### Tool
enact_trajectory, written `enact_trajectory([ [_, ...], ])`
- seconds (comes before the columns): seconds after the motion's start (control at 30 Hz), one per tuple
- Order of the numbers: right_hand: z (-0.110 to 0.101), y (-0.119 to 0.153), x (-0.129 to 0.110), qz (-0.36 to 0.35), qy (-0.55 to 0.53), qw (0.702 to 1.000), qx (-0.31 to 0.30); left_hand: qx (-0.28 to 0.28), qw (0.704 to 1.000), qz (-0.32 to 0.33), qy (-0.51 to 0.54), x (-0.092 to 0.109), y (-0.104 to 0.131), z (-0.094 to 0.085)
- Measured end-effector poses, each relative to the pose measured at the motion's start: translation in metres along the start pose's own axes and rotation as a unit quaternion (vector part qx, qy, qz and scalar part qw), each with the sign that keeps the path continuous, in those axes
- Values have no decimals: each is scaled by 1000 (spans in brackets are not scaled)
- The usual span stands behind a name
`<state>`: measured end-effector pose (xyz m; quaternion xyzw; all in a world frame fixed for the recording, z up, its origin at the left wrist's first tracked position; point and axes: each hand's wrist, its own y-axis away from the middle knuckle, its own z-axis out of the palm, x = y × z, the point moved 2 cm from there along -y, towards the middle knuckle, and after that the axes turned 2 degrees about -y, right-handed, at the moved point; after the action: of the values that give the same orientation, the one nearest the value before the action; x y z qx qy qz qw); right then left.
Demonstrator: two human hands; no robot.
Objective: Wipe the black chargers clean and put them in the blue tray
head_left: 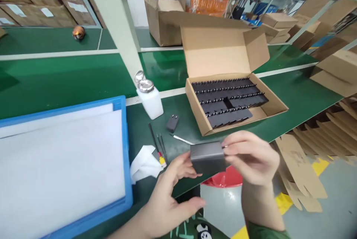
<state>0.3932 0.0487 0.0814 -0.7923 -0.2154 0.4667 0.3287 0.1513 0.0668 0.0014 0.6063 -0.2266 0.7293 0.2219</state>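
Observation:
A dark grey power adapter [208, 157] is held up over the front edge of the bench. My right hand [252, 157] pinches its right end, where a metal prong shows between the fingertips. My left hand [175, 194] is open below and to the left, thumb spread away. Its fingertips reach the adapter's left side, partly behind it; I cannot tell how firmly they touch. A smaller black plug adapter [173, 123] lies on the bench with two prongs up. Beyond it stands an open cardboard box [195, 110] holding rows of black adapters [231, 92], prongs upward.
At the left lies a blue tray [128, 179] with white sheets. Nearby are a white pump bottle [150, 101], a screwdriver [156, 142], tweezers [161, 145], a white swab-like stick [182, 139] and a crumpled white cloth [146, 164]. A red container [227, 177] stands below the bench edge.

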Motion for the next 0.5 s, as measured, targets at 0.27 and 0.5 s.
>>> enact_trajectory([
  [0.27, 76, 45, -40, 112, -108, 987, 38, 19, 973, -81, 214, 1, 23, -19],
  [0.5, 123, 53, -52, 180, -194, 963, -46, 16, 908, -163, 387, -9, 45, -27],
])
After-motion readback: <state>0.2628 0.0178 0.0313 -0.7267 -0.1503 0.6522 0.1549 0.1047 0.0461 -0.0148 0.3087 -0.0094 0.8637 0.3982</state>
